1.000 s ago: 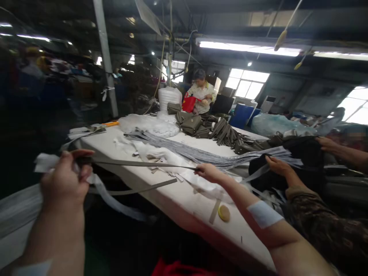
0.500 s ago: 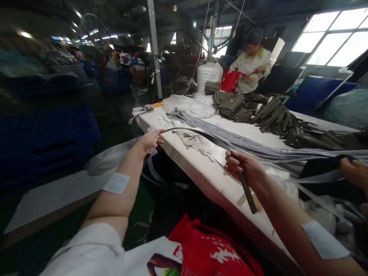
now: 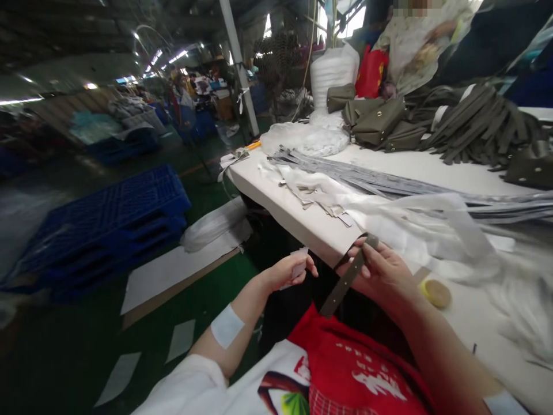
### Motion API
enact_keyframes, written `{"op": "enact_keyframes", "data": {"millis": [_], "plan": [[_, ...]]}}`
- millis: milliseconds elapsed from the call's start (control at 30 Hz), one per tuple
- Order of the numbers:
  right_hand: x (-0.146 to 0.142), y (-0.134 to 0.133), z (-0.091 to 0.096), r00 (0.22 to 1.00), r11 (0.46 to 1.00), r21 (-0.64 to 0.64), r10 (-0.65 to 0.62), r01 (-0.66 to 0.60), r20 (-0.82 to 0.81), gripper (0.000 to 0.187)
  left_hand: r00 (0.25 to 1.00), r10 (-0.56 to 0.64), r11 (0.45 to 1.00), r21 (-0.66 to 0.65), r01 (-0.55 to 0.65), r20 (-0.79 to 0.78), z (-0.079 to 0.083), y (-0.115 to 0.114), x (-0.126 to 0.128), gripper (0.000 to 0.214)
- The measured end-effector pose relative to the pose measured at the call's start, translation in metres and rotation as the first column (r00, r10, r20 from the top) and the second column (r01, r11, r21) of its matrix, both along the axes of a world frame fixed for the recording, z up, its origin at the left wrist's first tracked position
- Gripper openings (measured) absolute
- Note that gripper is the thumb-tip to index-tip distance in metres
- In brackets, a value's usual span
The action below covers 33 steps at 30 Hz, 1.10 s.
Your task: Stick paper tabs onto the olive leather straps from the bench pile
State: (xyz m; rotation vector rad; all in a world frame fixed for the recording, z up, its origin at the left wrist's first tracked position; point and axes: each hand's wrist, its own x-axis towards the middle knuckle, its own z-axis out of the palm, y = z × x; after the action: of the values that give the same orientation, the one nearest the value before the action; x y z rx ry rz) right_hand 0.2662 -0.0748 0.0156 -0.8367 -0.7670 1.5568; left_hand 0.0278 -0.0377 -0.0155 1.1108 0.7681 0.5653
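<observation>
My right hand pinches an olive-green strap at the table's near edge. One end of the strap, dotted with small metal studs or holes, slants down toward my red apron. Beyond my fingers the strap bends over, and the rest of it is mostly hidden. To the left, in front of the table edge, my left hand is closed, with a small white slip between its fingers. Some off-white scraps lie on the table ahead of my hands.
Long grey strips run across the table beside crumpled white film. Olive pouches and bundled straps sit at the back, near another person. A yellow tape roll lies at right; blue pallets stand left.
My left hand has left the strap's far end and come in toward my body. My right hand has drawn the strap nearer the table edge. The view has swung left and down.
</observation>
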Motion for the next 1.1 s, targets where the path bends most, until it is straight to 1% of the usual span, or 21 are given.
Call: {"op": "enact_keyframes", "data": {"millis": [67, 133, 233, 300, 367, 433, 467, 533, 600, 667, 767, 800, 867, 933, 967, 1000, 1033, 1067, 1100], "plan": [[0.006, -0.001, 0.000, 0.993, 0.996, 0.033, -0.080, 0.077, 0.091, 0.027, 0.997, -0.051, 0.999, -0.009, 0.051, 0.060, -0.001, -0.002, 0.003, 0.032], [0.011, -0.004, -0.002, 0.979, 0.996, 0.043, -0.086, 0.080, 0.183, 0.030, 0.992, -0.091, 0.996, -0.007, 0.092, 0.082, -0.001, -0.003, 0.007, 0.027], [0.012, -0.008, -0.006, 0.944, 0.999, 0.046, -0.001, -0.016, 0.331, 0.035, 0.978, -0.186, 0.982, -0.015, 0.188, 0.091, 0.003, -0.006, 0.015, 0.023], [0.009, -0.009, -0.009, 0.888, 0.993, 0.048, 0.075, -0.108, 0.453, 0.044, 0.958, -0.273, 0.961, -0.023, 0.276, 0.090, 0.007, -0.008, 0.022, 0.021], [0.003, -0.010, -0.013, 0.824, 0.972, 0.004, 0.199, -0.237, 0.530, 0.045, 0.936, -0.345, 0.938, -0.019, 0.347, 0.062, 0.008, -0.011, 0.028, 0.021], [-0.001, -0.012, -0.017, 0.770, 0.933, -0.056, 0.326, -0.355, 0.548, 0.038, 0.922, -0.386, 0.922, -0.006, 0.386, -0.002, 0.007, -0.016, 0.034, 0.024], [-0.002, -0.013, -0.020, 0.751, 0.920, -0.072, 0.357, -0.385, 0.555, 0.035, 0.916, -0.399, 0.917, 0.002, 0.399, -0.041, 0.005, -0.020, 0.035, 0.027], [-0.002, -0.016, -0.027, 0.728, 0.920, -0.076, 0.353, -0.385, 0.588, 0.032, 0.907, -0.409, 0.910, 0.026, 0.413, -0.096, 0.000, -0.028, 0.038, 0.034], [0.000, -0.019, -0.034, 0.725, 0.932, -0.072, 0.324, -0.356, 0.607, 0.032, 0.909, -0.406, 0.911, 0.040, 0.411, -0.096, -0.008, -0.037, 0.040, 0.042], [0.004, -0.022, -0.041, 0.734, 0.922, -0.108, 0.362, -0.371, 0.574, 0.034, 0.920, -0.382, 0.920, 0.060, 0.387, -0.089, -0.018, -0.046, 0.041, 0.051], [0.012, -0.025, -0.047, 0.733, 0.897, -0.200, 0.438, -0.395, 0.521, 0.039, 0.938, -0.342, 0.936, 0.070, 0.345, -0.054, -0.034, -0.057, 0.046, 0.063], [0.016, -0.025, -0.048, 0.727, 0.901, -0.218, 0.432, -0.375, 0.535, 0.040, 0.945, -0.327, 0.943, 0.065, 0.327, -0.019, -0.038, -0.059, 0.049, 0.067], [0.024, -0.023, -0.050, 0.706, 0.932, -0.215, 0.362, -0.292, 0.608, 0.041, 0.963, -0.266, 0.962, 0.072, 0.263, 0.044, -0.044, -0.061, 0.052, 0.072], [0.031, -0.021, -0.052, 0.687, 0.961, -0.187, 0.276, -0.204, 0.672, 0.041, 0.992, -0.126, 0.977, 0.173, 0.125, -0.002, -0.044, -0.055, 0.050, 0.070], [0.034, -0.019, -0.053, 0.683, 0.968, -0.180, 0.250, -0.174, 0.686, 0.041, 0.999, -0.016, 0.970, 0.240, 0.023, -0.030, -0.042, -0.050, 0.046, 0.067], [0.036, -0.019, -0.053, 0.684, 0.971, -0.180, 0.237, -0.156, 0.690, 0.042, 0.993, 0.117, 0.951, 0.290, -0.102, -0.034, -0.039, -0.042, 0.039, 0.064], [0.037, -0.018, -0.053, 0.688, 0.974, -0.178, 0.225, -0.140, 0.690, 0.043, 0.964, 0.264, 0.916, 0.316, -0.248, -0.010, -0.035, -0.032, 0.030, 0.061], [0.038, -0.018, -0.052, 0.692, 0.978, -0.167, 0.205, -0.122, 0.692, 0.043, 0.904, 0.425, 0.858, 0.299, -0.418, 0.044, -0.029, -0.020, 0.018, 0.059], [0.037, -0.019, -0.051, 0.694, 0.984, -0.148, 0.178, -0.103, 0.698, 0.043, 0.806, 0.584, 0.769, 0.253, -0.587, 0.095, -0.023, -0.008, 0.004, 0.057]]}}
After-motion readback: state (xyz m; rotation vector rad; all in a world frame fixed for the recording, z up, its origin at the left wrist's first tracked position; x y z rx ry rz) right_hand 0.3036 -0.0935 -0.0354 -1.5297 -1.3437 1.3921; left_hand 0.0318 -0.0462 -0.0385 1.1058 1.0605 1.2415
